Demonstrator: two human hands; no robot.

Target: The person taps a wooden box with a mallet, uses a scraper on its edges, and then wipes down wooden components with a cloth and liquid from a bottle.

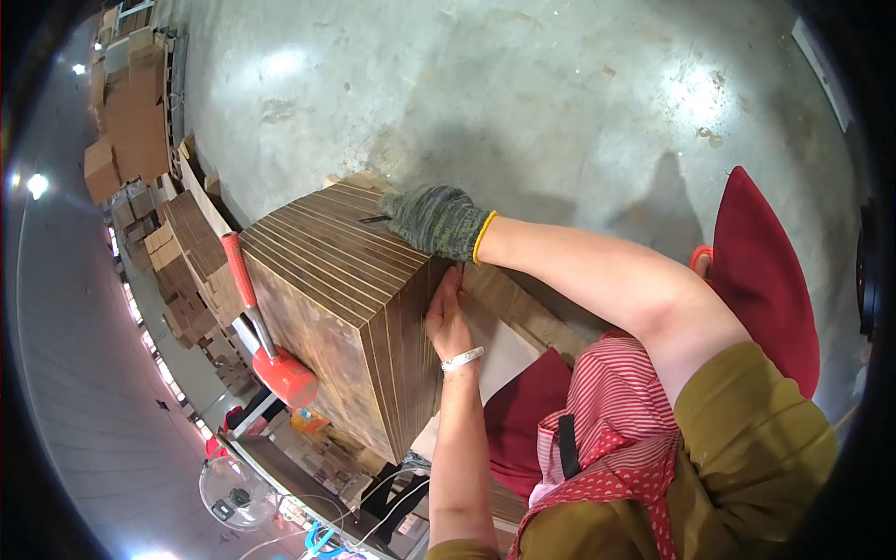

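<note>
Right hand (435,222), gloved: closed round slim dark tool (374,219) at top of brown board stack (331,245). Left hand (448,318), bare: against stack's side; cannot tell how open.

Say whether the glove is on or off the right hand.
On: the dark grey knitted glove covers the right hand, its yellow cuff meeting the bare forearm.

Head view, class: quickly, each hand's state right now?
Left bare, braceleted hand: touching the brown, light-striped, box-shaped stack; grip unclear.
Right grey-knit-gloved hand: closed on a thin dark tool.
</note>
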